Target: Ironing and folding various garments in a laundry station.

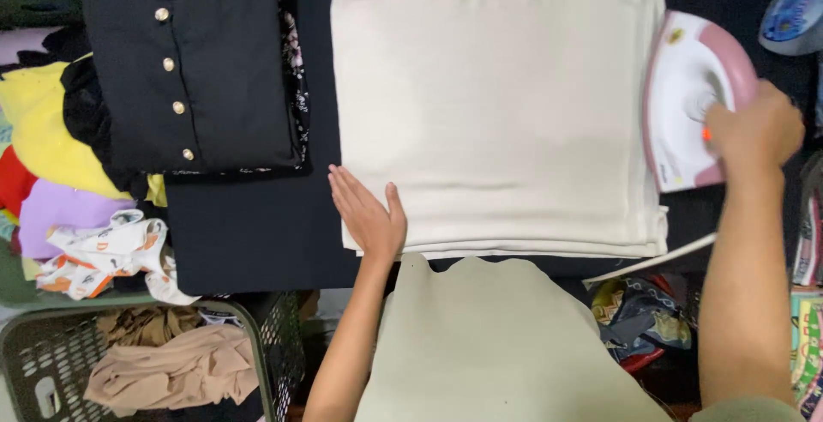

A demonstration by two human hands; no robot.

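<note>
A folded cream cloth (497, 105) lies flat on a dark ironing surface (249, 233). My left hand (367, 214) rests flat, fingers apart, on the cloth's near left corner. At the cloth's right edge my right hand (754, 130) grips the handle of a pink and white iron (686, 100), which sits on the cloth. More of the cream fabric (489, 345) hangs down over the near edge toward me.
A folded black garment (206, 62) with gold buttons lies at the far left. Left of it is a pile of coloured clothes (51, 156). A grey laundry basket (274, 336) holding tan cloth stands below. A blue object (793, 15) sits at the top right.
</note>
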